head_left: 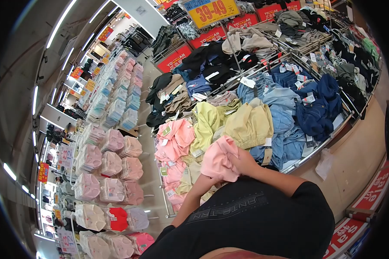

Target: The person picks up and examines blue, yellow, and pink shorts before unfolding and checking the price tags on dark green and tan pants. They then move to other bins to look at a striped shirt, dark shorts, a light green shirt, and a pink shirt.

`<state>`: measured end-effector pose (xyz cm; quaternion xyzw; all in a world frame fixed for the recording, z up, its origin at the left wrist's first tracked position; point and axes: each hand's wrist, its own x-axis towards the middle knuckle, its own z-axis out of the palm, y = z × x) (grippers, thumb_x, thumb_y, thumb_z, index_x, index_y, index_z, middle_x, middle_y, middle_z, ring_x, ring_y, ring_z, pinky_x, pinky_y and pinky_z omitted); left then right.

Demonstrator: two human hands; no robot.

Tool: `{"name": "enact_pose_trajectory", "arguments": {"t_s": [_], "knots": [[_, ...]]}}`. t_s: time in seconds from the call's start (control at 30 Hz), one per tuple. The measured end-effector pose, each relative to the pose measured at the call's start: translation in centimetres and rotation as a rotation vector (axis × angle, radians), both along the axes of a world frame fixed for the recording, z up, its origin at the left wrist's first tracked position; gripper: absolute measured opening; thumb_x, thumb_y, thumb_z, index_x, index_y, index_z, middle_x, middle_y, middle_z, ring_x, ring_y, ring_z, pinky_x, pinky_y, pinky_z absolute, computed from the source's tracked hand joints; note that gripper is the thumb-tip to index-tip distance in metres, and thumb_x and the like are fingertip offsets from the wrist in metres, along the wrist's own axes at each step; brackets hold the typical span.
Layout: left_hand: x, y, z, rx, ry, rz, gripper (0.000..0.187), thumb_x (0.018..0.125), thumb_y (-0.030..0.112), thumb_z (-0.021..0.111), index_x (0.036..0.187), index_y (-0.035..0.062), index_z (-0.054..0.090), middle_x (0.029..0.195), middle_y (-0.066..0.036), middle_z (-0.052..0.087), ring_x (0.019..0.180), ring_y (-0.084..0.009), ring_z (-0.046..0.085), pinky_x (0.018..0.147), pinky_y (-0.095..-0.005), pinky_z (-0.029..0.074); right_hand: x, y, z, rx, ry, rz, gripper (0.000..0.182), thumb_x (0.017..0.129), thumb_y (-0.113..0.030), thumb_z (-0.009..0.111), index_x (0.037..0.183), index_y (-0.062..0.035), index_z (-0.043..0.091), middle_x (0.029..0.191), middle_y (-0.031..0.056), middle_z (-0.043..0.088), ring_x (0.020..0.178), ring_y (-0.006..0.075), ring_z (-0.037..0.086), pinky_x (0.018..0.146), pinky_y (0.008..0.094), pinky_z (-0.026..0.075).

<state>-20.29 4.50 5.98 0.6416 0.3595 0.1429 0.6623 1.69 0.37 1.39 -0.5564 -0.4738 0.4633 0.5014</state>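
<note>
A folded or bunched pink garment [218, 159] is held up in front of my black shirt, and its exact kind cannot be made out. My right hand [242, 163] grips its right side, fingers pressed into the cloth. At the lower left edge, my left hand [212, 178] is closed on the same garment, its fingers partly hidden by the fabric. Just beyond my hands lie khaki-yellow pants [248, 123] on the display. Left of them are light yellow-green clothes [205, 125] and a pile of pink clothes [175, 140].
Blue denim clothes [281, 108] and dark navy ones [324, 103] fill the metal-railed bin [304, 159] to the right. Racks of packed pale underwear [112, 164] stand across the aisle. A yellow price sign [212, 12] rises at the back. A plastic bag [324, 164] lies right of the bin.
</note>
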Motion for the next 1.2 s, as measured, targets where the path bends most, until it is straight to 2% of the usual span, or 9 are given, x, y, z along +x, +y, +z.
{"name": "enact_pose_trajectory", "arguments": {"t_s": [0.13, 0.3, 0.43, 0.5, 0.6, 0.7, 0.83, 1.0, 1.2], "knots": [[0.4, -0.1, 0.6, 0.02, 0.135, -0.052, 0.039, 0.093, 0.028, 0.073, 0.118, -0.0003, 0.064, 0.091, -0.001, 0.068, 0.075, -0.0089, 0.061, 0.063, -0.0225, 0.049, -0.2, 0.1, -0.1, 0.066, 0.104, -0.096, 0.049, 0.097, -0.029, 0.059, 0.136, 0.0002, 0.054, 0.121, 0.0265, 0.066, 0.115, 0.0385, 0.065, 0.095, 0.0415, 0.05], [-0.7, 1.8, -1.8, 0.04, 0.033, 0.354, 0.044, 0.095, 0.023, 0.069, 0.129, -0.003, 0.058, 0.111, -0.008, 0.067, 0.099, -0.0155, 0.064, 0.081, -0.0278, 0.053, -0.8, -0.4, -0.1, 0.155, -0.112, -0.23, 0.056, 0.096, -0.03, 0.064, 0.142, -0.0007, 0.05, 0.134, 0.0244, 0.06, 0.122, 0.0369, 0.06, 0.1, 0.0409, 0.048], [-0.8, 2.3, -1.9, -0.094, -0.029, 0.488, 0.054, 0.098, 0.02, 0.064, 0.141, -0.0054, 0.046, 0.126, -0.012, 0.062, 0.111, -0.0189, 0.063, 0.093, -0.0312, 0.052, 0.3, -0.4, 1.7, 0.355, -0.248, -0.01, 0.066, 0.093, -0.033, 0.068, 0.146, -0.0019, 0.044, 0.135, 0.0237, 0.057, 0.121, 0.0379, 0.059, 0.101, 0.0406, 0.047], [-0.5, 2.1, -2.0, -0.166, -0.123, 0.458, 0.055, 0.098, 0.018, 0.064, 0.144, -0.0031, 0.043, 0.126, -0.012, 0.061, 0.11, -0.0195, 0.064, 0.089, -0.033, 0.055, 0.3, -0.5, 1.0, 0.292, -0.303, 0.192, 0.07, 0.092, -0.034, 0.07, 0.148, -0.0022, 0.043, 0.132, 0.0233, 0.059, 0.118, 0.0385, 0.06, 0.1, 0.0411, 0.048], [0.7, 1.2, -0.7, -0.241, -0.195, 0.391, 0.059, 0.098, 0.019, 0.065, 0.148, -0.0004, 0.039, 0.125, -0.011, 0.061, 0.11, -0.0198, 0.064, 0.088, -0.033, 0.055, -1.1, -1.2, 0.5, 0.519, -0.389, 0.229, 0.069, 0.091, -0.034, 0.07, 0.146, -0.0013, 0.044, 0.127, 0.0232, 0.061, 0.114, 0.0375, 0.061, 0.099, 0.0423, 0.048], [1.0, 0.7, -0.1, -0.175, -0.143, 0.246, 0.065, 0.098, 0.019, 0.066, 0.152, 0.0023, 0.034, 0.133, -0.012, 0.056, 0.115, -0.0193, 0.06, 0.093, -0.0327, 0.052, -0.8, -0.4, -0.6, 0.416, -0.389, 0.188, 0.067, 0.091, -0.032, 0.071, 0.145, -0.0021, 0.046, 0.115, 0.0194, 0.065, 0.097, 0.0335, 0.065, 0.086, 0.0402, 0.052], [0.8, 0.7, -1.0, -0.072, -0.073, 0.16, 0.072, 0.096, 0.015, 0.068, 0.155, 0.0023, 0.028, 0.138, -0.013, 0.054, 0.118, -0.0186, 0.057, 0.095, -0.032, 0.049, -0.3, -0.7, 0.6, 0.202, -0.406, 0.284, 0.066, 0.09, -0.033, 0.068, 0.144, -0.0014, 0.048, 0.124, 0.0245, 0.063, 0.113, 0.0387, 0.062, 0.097, 0.0432, 0.05], [0.0, 1.3, -3.6, 0.067, -0.024, 0.228, 0.06, 0.095, 0.015, 0.067, 0.147, 0.001, 0.04, 0.125, -0.009, 0.061, 0.109, -0.0161, 0.061, 0.089, -0.0298, 0.05, -0.3, -0.7, 1.4, 0.162, -0.386, 0.319, 0.051, 0.088, -0.025, 0.067, 0.132, -0.0004, 0.057, 0.098, 0.0197, 0.068, 0.091, 0.0354, 0.067, 0.082, 0.0413, 0.053], [-0.3, 1.1, -4.0, 0.313, 0.123, 0.256, 0.039, 0.095, 0.015, 0.064, 0.13, -0.0008, 0.058, 0.11, -0.007, 0.069, 0.098, -0.0144, 0.065, 0.084, -0.0278, 0.051, -0.6, -0.7, 0.1, 0.24, -0.376, 0.212, 0.044, 0.089, -0.022, 0.065, 0.127, -0.0009, 0.06, 0.109, 0.0218, 0.069, 0.099, 0.0368, 0.068, 0.086, 0.0422, 0.054]]}}
